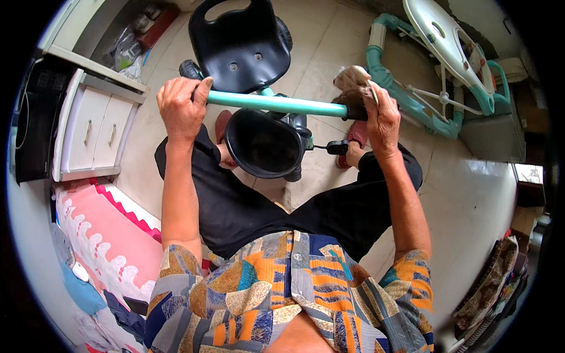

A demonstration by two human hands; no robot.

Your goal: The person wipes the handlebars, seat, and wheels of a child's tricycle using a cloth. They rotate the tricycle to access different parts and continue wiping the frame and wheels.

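Head cam, my only view: I saw the turquoise handlebar (276, 103) running across a kid's ride-on trike (298, 122), above its black front basket (262, 144), w/ the black seat (242, 44) beyond; L hand (181, 107) was clenched round the bar's L end; R hand (384, 120) had a greyish-brown rag (352, 78) grasped betw. thumb & fingers, right by the dark grip (355, 112); couldn't tell if rag touched grip; step in hand, I judged, was wiping the bar; next move, IMO, called for a steady L hold & the rag snug round that R end.
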